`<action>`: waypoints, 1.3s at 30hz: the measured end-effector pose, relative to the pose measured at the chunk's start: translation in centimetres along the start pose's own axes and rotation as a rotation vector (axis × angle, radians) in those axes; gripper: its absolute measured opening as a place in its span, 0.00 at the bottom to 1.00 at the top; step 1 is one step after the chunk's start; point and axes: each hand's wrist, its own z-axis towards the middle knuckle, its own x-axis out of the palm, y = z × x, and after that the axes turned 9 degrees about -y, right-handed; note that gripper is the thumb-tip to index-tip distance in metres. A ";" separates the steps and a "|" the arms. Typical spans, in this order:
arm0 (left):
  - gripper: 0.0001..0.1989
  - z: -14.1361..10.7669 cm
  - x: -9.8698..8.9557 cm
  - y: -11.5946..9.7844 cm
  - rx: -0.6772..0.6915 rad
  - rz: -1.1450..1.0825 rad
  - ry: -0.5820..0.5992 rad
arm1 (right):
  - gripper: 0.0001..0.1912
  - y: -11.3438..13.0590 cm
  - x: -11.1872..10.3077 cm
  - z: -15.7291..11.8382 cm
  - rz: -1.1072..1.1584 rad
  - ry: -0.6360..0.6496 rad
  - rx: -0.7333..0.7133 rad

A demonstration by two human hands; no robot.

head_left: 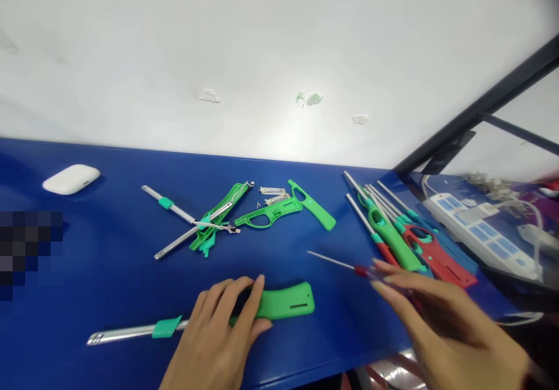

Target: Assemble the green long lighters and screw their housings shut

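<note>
My left hand [218, 329] is closed over the middle of a green long-necked lighter [286, 301], which lies flat on the blue table. Its metal barrel with a teal collar [166, 327] points left, and its trigger area is hidden under my fingers. In my right hand [441, 320] is a screwdriver [361, 270] with a red and clear handle, its thin shaft pointing left above the table. Beyond my hands lie opened lighter parts: green shell halves [273, 212], another green casing piece [318, 206], metal barrels [174, 245] and small clear parts [273, 191].
Several whole lighters [430, 250] in red, green and blue lie together on the right. A white power strip [484, 236] with cables stands past them, beside a black metal frame [480, 99]. A white earbud case [72, 179] sits at the far left, before the white wall [244, 46].
</note>
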 end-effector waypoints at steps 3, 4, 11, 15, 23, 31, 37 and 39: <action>0.22 0.3 -0.8 -0.6 -0.027 -0.004 -0.024 | 0.13 -1.9 2.0 -0.2 -0.106 0.098 -0.014; 0.21 0.2 -1.2 -0.6 -0.023 -0.015 -0.043 | 0.14 -2.4 2.5 -0.2 -0.138 0.133 -0.067; 0.25 -3.9 -5.9 4.1 -0.258 0.006 0.010 | 0.20 -0.4 3.6 -0.3 -0.025 0.380 -0.538; 0.19 -5.4 -5.7 6.3 -0.185 0.029 0.097 | 0.23 2.4 5.7 -1.6 -0.062 0.535 -0.665; 0.22 -5.4 -5.8 5.9 0.099 -0.014 0.153 | 0.23 3.6 5.9 -1.6 -0.014 0.548 -0.719; 0.21 -2.6 -6.8 3.9 0.074 -0.146 0.046 | 0.22 4.5 4.7 -1.1 0.074 0.553 -0.632; 0.14 0.0 -6.5 3.0 -0.012 -0.302 0.031 | 0.20 4.1 4.3 -0.3 0.078 0.496 -0.605; 0.16 0.0 -6.4 2.9 0.003 -0.261 0.077 | 0.20 4.0 4.0 0.0 0.073 0.488 -0.638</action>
